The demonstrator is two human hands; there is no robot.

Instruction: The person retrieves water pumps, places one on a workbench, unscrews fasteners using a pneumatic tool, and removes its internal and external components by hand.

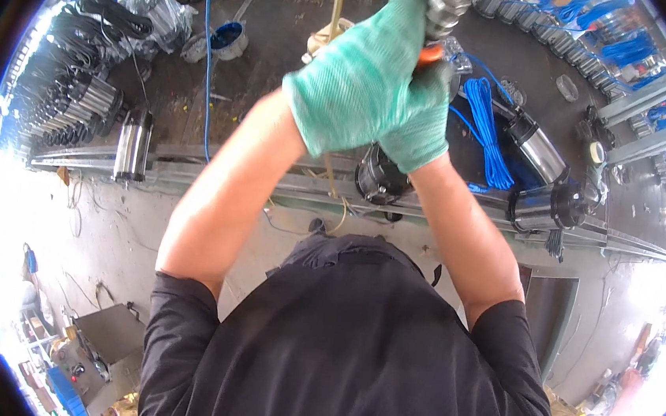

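Note:
My two hands, in green knit gloves, are raised close together above the dark workbench (272, 84). The fingers of my left hand (364, 76) are blurred and curl against a shiny ribbed metal part (448, 10) at the top. My right hand (422, 125) is closed just below, around a tool with an orange piece (430, 55) and a dark body; the gloves hide most of it. Beneath my wrists a cylindrical pump (382, 174) with a dark end lies at the bench's near edge, partly covered by the right glove.
Steel pump cylinders (540, 151) and a coiled blue cable (486, 130) lie to the right. A lone steel cylinder (133, 145) stands at left, near rows of others and black cables (113, 10). A tub (229, 40) with blue contents sits behind; a blue hose (206, 62) hangs down.

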